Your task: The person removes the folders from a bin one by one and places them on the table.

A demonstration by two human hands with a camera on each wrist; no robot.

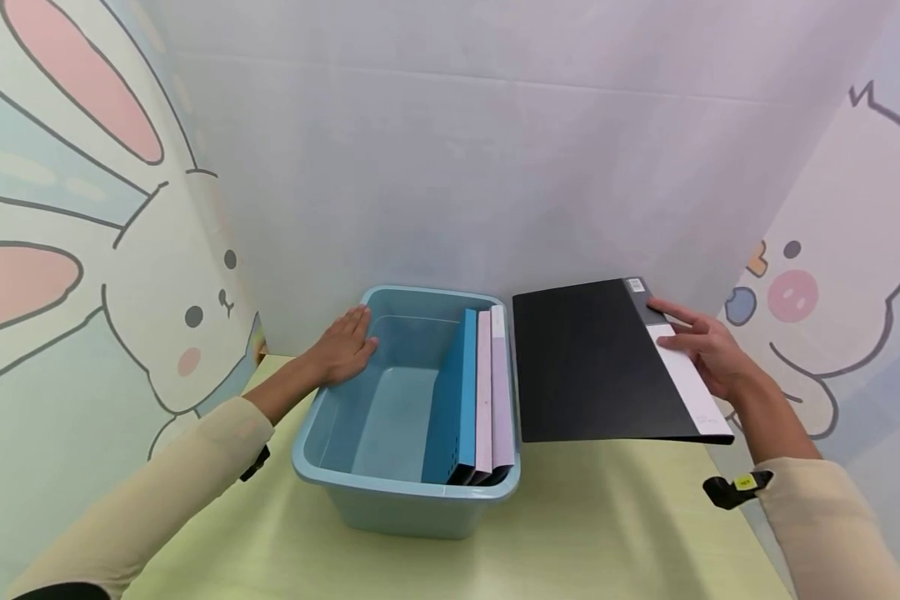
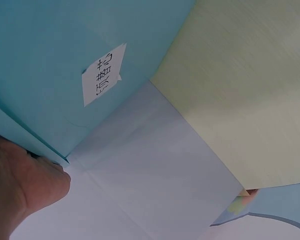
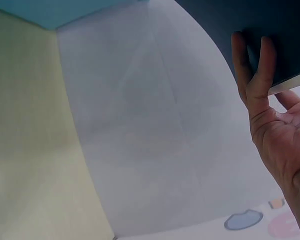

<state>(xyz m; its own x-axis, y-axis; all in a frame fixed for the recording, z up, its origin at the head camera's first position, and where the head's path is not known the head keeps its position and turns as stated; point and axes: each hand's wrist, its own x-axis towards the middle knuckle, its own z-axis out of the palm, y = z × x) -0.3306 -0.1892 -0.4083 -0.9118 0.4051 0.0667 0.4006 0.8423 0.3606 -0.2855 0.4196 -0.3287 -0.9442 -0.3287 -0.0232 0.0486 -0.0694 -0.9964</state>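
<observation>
A light blue plastic tub stands on the table. My left hand rests on its left rim with the fingers extended and the thumb toward the inside. Upright along the tub's right side are a blue folder, a pink folder and a lilac folder. To the right of the tub, my right hand holds a black folder by its white-labelled spine. That folder is tilted above the table. In the right wrist view, two fingers lie against its underside.
The pale yellow-green table ends at a whitish curtain-like backdrop behind the tub. Side panels carry a cartoon rabbit at left and another cartoon figure at right. A white label sticks to the tub's outer wall.
</observation>
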